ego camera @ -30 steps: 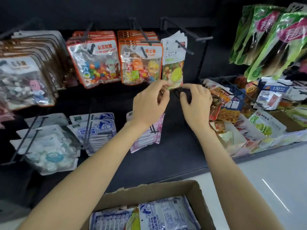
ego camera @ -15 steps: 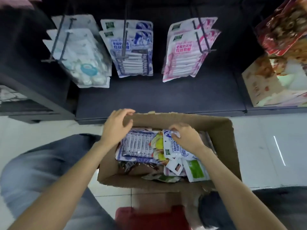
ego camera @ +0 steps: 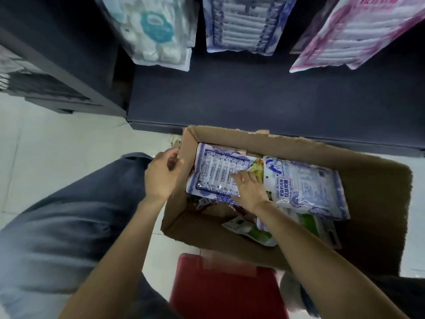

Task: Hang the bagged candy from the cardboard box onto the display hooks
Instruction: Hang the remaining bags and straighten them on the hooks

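Left grip [ego camera: 162, 178] curled over cardboard box [ego camera: 377, 187] wall. Right grip [ego camera: 249, 188] lay flat, fingers straight, on blue candy bag [ego camera: 216, 174] inside box. Second blue bag [ego camera: 305, 187] just right of it; green packets [ego camera: 257, 231] beneath; hung bags [ego camera: 241, 24] above.

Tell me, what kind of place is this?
Probably a shop aisle. Packaged goods like the pink bags hang on a dark display rack, and a cardboard box of blue-and-white candy bags sits below for stocking.

Bare forearms [ego camera: 128, 229], no sleeves in view; grey-blue trousers [ego camera: 69, 217], softly creased at the knee
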Tool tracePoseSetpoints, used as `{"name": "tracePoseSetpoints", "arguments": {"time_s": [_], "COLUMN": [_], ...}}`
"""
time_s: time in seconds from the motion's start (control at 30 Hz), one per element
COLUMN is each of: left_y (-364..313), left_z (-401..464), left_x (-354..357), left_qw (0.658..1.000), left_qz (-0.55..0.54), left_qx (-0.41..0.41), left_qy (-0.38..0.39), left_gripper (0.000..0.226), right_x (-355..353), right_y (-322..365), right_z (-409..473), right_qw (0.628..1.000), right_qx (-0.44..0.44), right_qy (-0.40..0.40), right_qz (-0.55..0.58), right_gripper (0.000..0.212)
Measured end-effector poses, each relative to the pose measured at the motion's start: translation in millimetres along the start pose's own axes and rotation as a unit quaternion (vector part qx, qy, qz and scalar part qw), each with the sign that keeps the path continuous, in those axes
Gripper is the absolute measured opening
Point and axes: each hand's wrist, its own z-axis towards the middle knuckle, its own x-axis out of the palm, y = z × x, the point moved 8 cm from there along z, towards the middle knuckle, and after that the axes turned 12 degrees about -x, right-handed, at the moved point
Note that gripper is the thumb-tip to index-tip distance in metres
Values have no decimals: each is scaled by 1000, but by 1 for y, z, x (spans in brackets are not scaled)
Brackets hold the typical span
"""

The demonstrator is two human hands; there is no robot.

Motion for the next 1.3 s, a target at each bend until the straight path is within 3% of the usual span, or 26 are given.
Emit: {"name": "tracePoseSetpoints", "arguments": {"time_s": [0.2,0.37,0.43,0.5,0.7,0.83,0.97,1.07,1.2,1.3], "left_y": [-1,-6,-7,-5,-18,-62,-103,-127,-150,-155], "left_z": [1,10,10,10,6,-15,-52,-69,-83,-109], "left_x": [2,1,0,0,-6,-32,-61,-63,-32,-7], "left_qw": [999,997,996,996,998,996,982,976,965,922], "left_qz": [8,56,67,70,50,-69,-151,-145,-34,-9], "left_qx": [14,29,26,16,-26,49,115,147,137,100], "left_qy": [-29,-43,-50,-51,-18,-15,16,76,221,373], "left_gripper": [31,22,21,22,31,35,29,28,50,57], "right_x": [47,59,46,18,-66,-108,-134,-166,-203,-217], "right_y": [20,30,31,27,0,4,1,20,53,69], "right_z": [42,60,62,51,-43,-99,-147,-185,-232,-260], "right_qw": [993,976,979,982,956,909,896,884,814,777], "right_qx": [13,15,-8,-7,48,59,33,-77,-210,-291], "right_qy": [77,75,30,-71,-287,-401,-428,-459,-518,-519], "right_qz": [-93,-204,-203,-176,22,93,116,36,-158,-205], "right_gripper": [96,82,78,71,41,11,20,31,32,31]}}
